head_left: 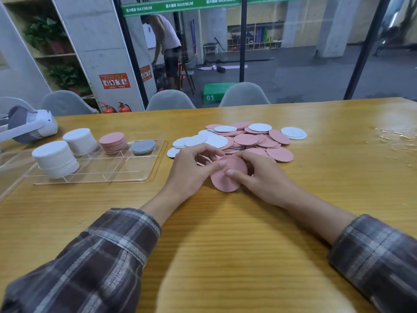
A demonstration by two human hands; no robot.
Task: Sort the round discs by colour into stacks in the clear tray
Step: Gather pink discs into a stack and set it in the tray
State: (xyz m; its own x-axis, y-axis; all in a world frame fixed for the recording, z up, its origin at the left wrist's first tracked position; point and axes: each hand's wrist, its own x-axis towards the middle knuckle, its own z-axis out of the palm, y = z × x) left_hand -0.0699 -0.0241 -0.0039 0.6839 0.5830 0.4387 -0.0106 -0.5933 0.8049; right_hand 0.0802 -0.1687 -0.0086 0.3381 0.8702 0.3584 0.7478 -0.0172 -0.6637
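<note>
hands: left hand (191, 170) and right hand (261, 175) both pinch pink disc (228, 180) near loose pile (246, 139) | left: clear tray (155, 164) with white stacks (55, 159), pink stack (112, 141), grey stack (143, 147) | far writing: green banner (180, 5) "MAXIMUM", green box (214, 92) "01"

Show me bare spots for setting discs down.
Free: the tray's near row, in front of the pink stack and grey stack; the table between the sleeves. Crowded: the loose pile beyond the left hand and right hand, both gripping a pink disc.

Wooden table (248, 233), grey chairs (244, 94) behind, glass wall (293, 53), concrete pillar (97, 41).
</note>
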